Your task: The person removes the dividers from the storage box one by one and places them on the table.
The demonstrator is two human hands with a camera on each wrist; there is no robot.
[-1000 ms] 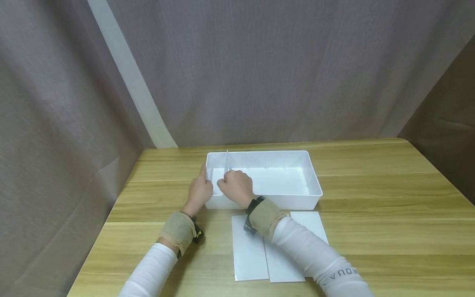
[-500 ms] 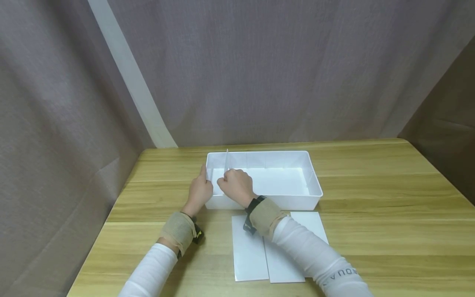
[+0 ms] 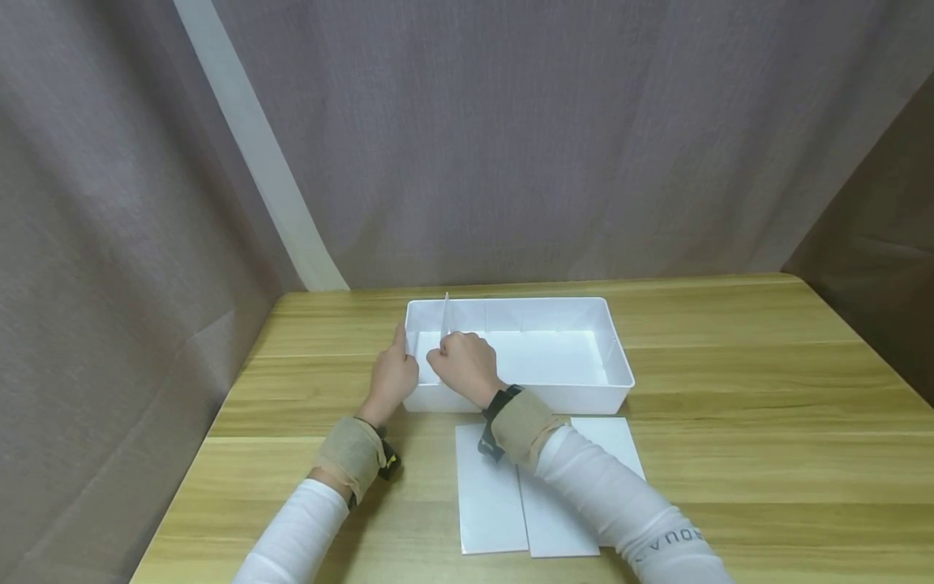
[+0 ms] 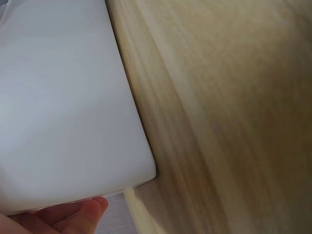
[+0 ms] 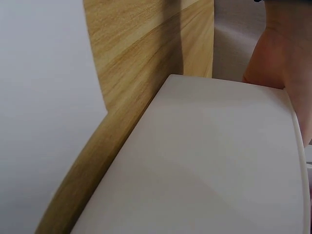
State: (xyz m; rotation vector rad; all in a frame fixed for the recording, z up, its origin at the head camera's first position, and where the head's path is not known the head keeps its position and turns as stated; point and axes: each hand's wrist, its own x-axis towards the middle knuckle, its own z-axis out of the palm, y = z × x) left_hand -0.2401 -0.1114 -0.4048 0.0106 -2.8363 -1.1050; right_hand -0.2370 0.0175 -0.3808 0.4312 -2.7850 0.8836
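A shallow white rectangular box [image 3: 558,397] sits on the table, its long side facing me. My left hand [image 3: 394,377] holds its near left corner, index finger stretched along the left rim. In the left wrist view, the left fingers [image 4: 80,217] curl against the box's outer wall. A thin white divider [image 3: 446,315] stands crosswise inside, near the left end, its far end rising above the back rim. My right hand [image 3: 467,367], reaching over the front wall, pinches the divider's near end; its fingertips are hidden. The right wrist view is filled mostly by the box's front wall [image 5: 204,161].
Flat white panels lie in front of the box: one on the left [image 3: 492,503], one in the middle [image 3: 554,519] and one on the right [image 3: 609,438], partly under the right forearm. A grey curtain [image 3: 511,146] hangs behind the wooden table [image 3: 766,454].
The divider's far end stands very slightly higher above the back rim. Both hands keep nearly the same place and hold.
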